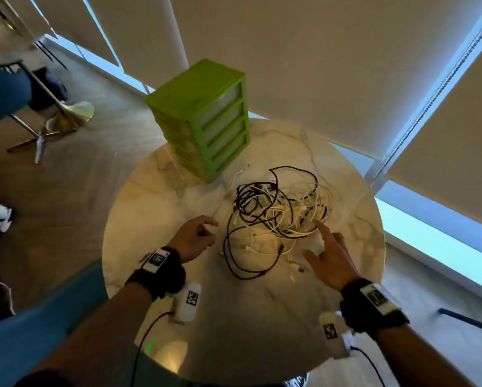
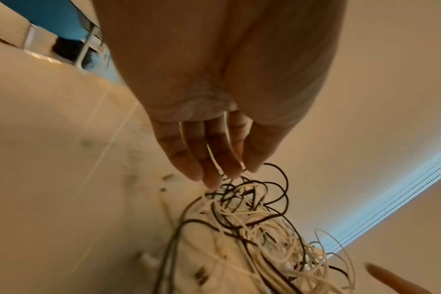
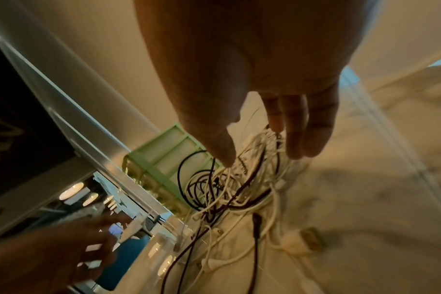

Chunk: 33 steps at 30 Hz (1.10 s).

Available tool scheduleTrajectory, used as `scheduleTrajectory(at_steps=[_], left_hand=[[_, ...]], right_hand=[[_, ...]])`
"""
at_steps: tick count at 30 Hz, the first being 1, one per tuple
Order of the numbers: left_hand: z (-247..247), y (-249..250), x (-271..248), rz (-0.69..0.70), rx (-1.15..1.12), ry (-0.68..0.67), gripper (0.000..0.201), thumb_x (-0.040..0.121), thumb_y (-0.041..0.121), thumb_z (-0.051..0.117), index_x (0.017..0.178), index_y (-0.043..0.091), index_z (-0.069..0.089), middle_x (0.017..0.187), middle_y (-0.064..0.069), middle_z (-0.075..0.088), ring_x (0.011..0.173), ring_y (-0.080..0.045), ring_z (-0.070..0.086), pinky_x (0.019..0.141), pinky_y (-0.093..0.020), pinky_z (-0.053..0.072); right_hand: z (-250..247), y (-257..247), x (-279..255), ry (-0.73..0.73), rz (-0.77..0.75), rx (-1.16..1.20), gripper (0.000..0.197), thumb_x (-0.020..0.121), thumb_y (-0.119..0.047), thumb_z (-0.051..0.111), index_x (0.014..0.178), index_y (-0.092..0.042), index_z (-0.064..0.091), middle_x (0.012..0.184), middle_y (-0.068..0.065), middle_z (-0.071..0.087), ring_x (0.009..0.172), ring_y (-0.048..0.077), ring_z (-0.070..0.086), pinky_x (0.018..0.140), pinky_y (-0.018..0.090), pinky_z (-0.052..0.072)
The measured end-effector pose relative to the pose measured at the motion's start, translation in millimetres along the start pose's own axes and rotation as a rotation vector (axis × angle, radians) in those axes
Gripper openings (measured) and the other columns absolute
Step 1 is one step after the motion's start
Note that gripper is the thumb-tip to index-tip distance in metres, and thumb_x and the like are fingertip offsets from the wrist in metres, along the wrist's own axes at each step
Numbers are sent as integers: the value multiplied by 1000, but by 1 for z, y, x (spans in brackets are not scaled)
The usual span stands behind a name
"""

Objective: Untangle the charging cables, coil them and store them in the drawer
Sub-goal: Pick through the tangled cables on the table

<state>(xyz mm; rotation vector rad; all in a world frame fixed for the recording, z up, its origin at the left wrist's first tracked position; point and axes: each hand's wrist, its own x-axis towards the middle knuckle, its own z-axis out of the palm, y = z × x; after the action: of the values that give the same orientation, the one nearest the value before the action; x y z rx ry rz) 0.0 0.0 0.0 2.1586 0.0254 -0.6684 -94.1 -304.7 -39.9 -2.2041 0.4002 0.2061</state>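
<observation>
So the cable tangle (image 1: 276, 213) is sitting approx mid-table, a bit toward the right side of the round marble table (image 1: 161, 208). It's a mix of black and white cords all looped thru each other, w/ a few plug ends sticking out on the near side. One long black loop trails out toward the near edge.

Right behind it, on the far left part of the table, is the green drawer unit (image 1: 203, 118). All drawers look closed, and a white cord end lies just beside its base.

Left hand (image 1: 192, 237) hovers just left of the pile, fingers loosely curled in the head view, straighter and close together in the wrist view, not holding anything afaict. Right hand (image 1: 329, 258) is at the near right edge of the pile, fingers spread, index pointing into the cords, tip at or just over them, can't tell which.

Both wrists have black straps w/ marker tags.
</observation>
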Motion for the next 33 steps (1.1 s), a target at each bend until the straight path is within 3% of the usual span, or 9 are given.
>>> scheduleTrajectory(at_steps=[2, 6, 12, 15, 17, 19, 21, 25, 33], left_hand=[[7, 16, 33, 42, 24, 53, 28, 88, 9, 64, 112, 22, 55, 88, -3, 60, 83, -25, 59, 76, -35, 50], [22, 29, 83, 78, 145, 39, 53, 84, 12, 70, 133, 16, 49, 114, -8, 55, 101, -25, 57, 83, -28, 45], [36, -2, 107, 56, 419, -139, 78, 76, 17, 79, 142, 23, 40, 129, -18, 53, 118, -32, 54, 91, -33, 46], [40, -12, 109, 37, 547, -179, 87, 71, 23, 82, 142, 36, 33, 128, -16, 49, 118, -36, 52, 91, -45, 50], [40, -13, 108, 27, 664, -208, 82, 72, 24, 81, 139, 35, 36, 127, -14, 47, 113, -38, 54, 87, -43, 49], [39, -12, 105, 72, 847, -227, 56, 80, 22, 74, 129, 30, 49, 127, -11, 51, 110, -37, 56, 83, -37, 46], [35, -10, 101, 112, 949, -207, 26, 89, 22, 64, 115, 24, 61, 125, -9, 58, 108, -34, 58, 82, -33, 44], [10, -5, 101, 49, 578, 38, 8, 85, 26, 70, 90, 21, 68, 108, -9, 69, 97, -32, 65, 85, -32, 51], [-40, 35, 86, 17, -95, 249, 13, 84, 15, 73, 82, 11, 61, 79, -11, 69, 55, -19, 61, 45, -22, 42]], right_hand=[[16, -20, 24, -9, 65, -65, 78, 88, -36, 66, 148, -44, 18, 113, 6, 41, 87, 27, 56, 79, 31, 44], [27, -4, 59, 30, 279, -93, 26, 88, -30, 66, 112, -20, 68, 110, 14, 69, 102, 29, 64, 81, 31, 45], [-21, 5, 89, 169, 363, 284, 9, 87, 0, 62, 93, 6, 67, 73, 16, 63, 38, 3, 57, 43, 19, 51], [-33, -12, 98, 236, 333, 461, 30, 87, 5, 59, 117, 4, 62, 87, 18, 63, 59, 13, 69, 46, 19, 54], [-32, -10, 94, 246, 291, 498, 67, 87, -2, 65, 146, -9, 34, 111, 17, 61, 92, 28, 67, 62, 29, 59], [-26, -8, 69, 204, 226, 255, 103, 82, -16, 75, 153, -24, 1, 130, 10, 50, 113, 26, 55, 89, 44, 53], [-8, -6, 35, 155, 133, 17, 104, 80, -18, 76, 152, -24, 1, 136, 17, 43, 117, 35, 51, 99, 50, 44], [39, -2, -16, -121, 54, -358, 72, 86, -34, 64, 147, -27, 27, 128, 13, 41, 113, 40, 53, 93, 43, 47], [51, 13, -6, -323, 99, -547, 75, 94, -47, 48, 150, -46, -2, 152, 11, 24, 130, 37, 42, 104, 44, 40]])
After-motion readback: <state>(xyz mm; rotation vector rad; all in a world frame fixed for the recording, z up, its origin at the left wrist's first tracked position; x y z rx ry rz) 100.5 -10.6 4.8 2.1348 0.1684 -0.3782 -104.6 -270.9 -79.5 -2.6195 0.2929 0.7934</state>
